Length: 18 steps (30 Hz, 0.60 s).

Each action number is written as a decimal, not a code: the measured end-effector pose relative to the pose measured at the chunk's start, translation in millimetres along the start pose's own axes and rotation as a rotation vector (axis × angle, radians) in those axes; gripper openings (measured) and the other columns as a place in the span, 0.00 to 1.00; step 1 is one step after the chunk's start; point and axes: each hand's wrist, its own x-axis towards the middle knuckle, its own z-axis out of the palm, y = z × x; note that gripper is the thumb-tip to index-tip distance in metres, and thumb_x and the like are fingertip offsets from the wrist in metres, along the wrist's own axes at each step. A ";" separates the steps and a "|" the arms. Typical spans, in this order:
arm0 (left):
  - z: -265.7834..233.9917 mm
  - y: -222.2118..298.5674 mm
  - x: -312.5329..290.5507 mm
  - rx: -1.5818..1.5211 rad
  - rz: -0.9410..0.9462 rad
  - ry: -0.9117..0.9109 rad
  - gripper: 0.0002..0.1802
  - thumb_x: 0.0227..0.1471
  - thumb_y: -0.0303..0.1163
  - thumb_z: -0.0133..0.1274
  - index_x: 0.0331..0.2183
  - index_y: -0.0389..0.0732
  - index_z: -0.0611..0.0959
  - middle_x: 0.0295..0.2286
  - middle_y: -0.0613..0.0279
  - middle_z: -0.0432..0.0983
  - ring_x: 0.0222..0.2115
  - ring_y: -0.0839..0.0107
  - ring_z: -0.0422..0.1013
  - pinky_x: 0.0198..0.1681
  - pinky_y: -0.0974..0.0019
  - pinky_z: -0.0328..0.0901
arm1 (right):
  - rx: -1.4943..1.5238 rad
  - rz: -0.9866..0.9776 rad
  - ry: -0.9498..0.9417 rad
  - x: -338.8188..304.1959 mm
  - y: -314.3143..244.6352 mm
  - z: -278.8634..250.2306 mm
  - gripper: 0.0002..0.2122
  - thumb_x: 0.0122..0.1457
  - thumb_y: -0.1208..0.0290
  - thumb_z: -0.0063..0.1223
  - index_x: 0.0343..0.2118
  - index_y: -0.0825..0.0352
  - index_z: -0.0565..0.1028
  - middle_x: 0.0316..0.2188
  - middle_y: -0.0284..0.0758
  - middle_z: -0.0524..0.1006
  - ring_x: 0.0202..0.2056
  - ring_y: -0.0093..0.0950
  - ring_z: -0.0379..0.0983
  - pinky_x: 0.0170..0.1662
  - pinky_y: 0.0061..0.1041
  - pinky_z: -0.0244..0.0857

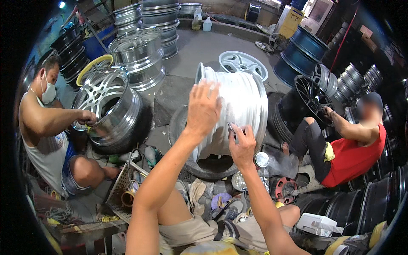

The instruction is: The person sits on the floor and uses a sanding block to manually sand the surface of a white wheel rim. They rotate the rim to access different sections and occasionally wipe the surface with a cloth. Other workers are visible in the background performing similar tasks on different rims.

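White-coated wheel rim (244, 106) stands on its edge right in front of us, its broad barrel turned up toward our hands, with a tyre (177, 129) lying flat beneath it; we judge that the tyre serves as a soft seat, sparing the lip from the hard floor (195, 46) and checking any roll. Our left grip (204, 108) is spread, palm toward the rim's left side, fingers loosely apart and pinching nothing; it is blurred, and we cannot tell whether it touches the metal, though its place there would suit steadying that side. Our right grip (243, 146) is lower and over the barrel, thumb and fingers pinching a small dark piece (231, 128), too small for us to identify; holding it by the fingertips probably allows fine control against the curved surface. Near our right forearm sits a round tin (262, 159), seemingly kept within easy reach. To our left, a co-worker in a grey tank top (42, 148) attends to a polished multi-spoke rim (123, 121), and to our right another in a red top (361, 153) handles a black rim (299, 100); both rims rest on tyres too, likely for the same cushioning.
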 end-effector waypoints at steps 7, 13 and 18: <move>23.8 -33.7 -5.8 -0.384 -0.502 0.054 0.18 0.62 0.38 0.54 0.41 0.30 0.80 0.35 0.41 0.77 0.37 0.44 0.74 0.42 0.49 0.68 | -0.092 -0.065 -0.049 11.7 -6.5 21.0 0.17 0.52 0.83 0.62 0.47 0.69 0.79 0.32 0.43 0.70 0.34 0.42 0.72 0.37 0.40 0.68; 34.8 -34.2 -9.6 -0.444 -0.459 0.105 0.19 0.64 0.38 0.52 0.28 0.30 0.76 0.26 0.37 0.75 0.29 0.38 0.72 0.34 0.45 0.64 | -0.133 -0.061 -0.029 32.0 -9.2 34.0 0.16 0.55 0.82 0.59 0.49 0.70 0.78 0.31 0.43 0.68 0.31 0.42 0.71 0.36 0.40 0.67; 30.5 -34.0 -8.5 -0.401 -0.462 0.116 0.20 0.64 0.37 0.52 0.26 0.30 0.75 0.25 0.37 0.74 0.28 0.38 0.72 0.33 0.44 0.63 | -0.149 -0.103 -0.043 7.3 -1.8 26.8 0.14 0.57 0.83 0.57 0.48 0.69 0.78 0.31 0.45 0.68 0.32 0.44 0.70 0.36 0.42 0.67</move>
